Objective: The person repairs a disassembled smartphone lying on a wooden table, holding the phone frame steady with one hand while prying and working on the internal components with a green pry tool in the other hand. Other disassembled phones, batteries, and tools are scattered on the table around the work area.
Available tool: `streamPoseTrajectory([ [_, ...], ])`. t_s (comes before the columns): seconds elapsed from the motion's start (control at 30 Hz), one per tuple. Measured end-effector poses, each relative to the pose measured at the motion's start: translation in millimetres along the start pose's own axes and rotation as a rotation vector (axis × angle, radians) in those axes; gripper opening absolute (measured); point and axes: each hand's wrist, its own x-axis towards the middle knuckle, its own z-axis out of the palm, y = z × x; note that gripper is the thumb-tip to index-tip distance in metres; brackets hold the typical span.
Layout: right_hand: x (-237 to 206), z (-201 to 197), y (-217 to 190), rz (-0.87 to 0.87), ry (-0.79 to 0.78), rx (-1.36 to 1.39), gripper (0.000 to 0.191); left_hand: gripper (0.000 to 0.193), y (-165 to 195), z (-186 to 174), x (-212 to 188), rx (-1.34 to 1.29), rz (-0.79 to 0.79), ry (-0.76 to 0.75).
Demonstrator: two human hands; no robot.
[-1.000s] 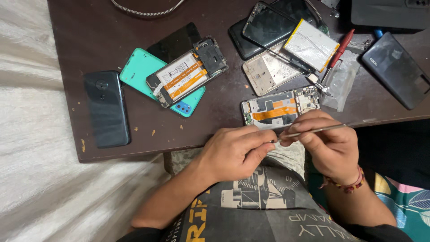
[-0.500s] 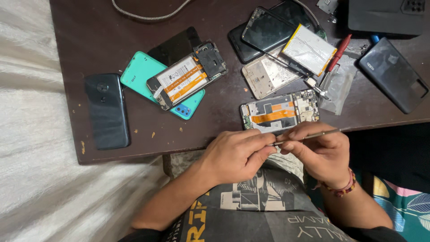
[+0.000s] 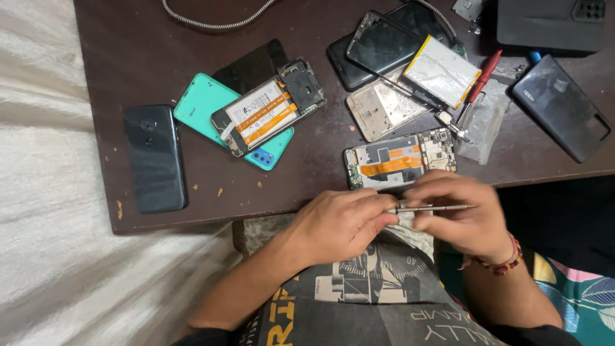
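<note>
Dark brown surface [image 3: 192,38] holds several stripped phones. Nearest, just below the open phone [image 3: 400,160], both hands have slid right since 1 second ago: the left hand [image 3: 343,224] pinches the thin metal tool [image 3: 429,207] and the right hand [image 3: 464,218], blurred, grips it too. Beyond the open phone lies a silver battery [image 3: 442,70]; far left, a teal cover [image 3: 205,106].
</note>
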Motion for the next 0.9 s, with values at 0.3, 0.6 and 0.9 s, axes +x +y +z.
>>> streamPoseTrajectory([
  [0.3, -15, -10, 20, -0.166, 0.306, 0.272, 0.01, 0.02, 2, 0, 8, 0.011, -0.02, 0.05],
  [0.6, -6, -5, 24, -0.14, 0.265, 0.226, 0.013, 0.018, 1, -5, 10, 0.017, -0.083, 0.005],
  [0.9, 0, 8, 22, -0.104, 0.208, 0.035, 0.018, 0.019, 7, 1, 17, -0.015, -0.046, 0.024],
])
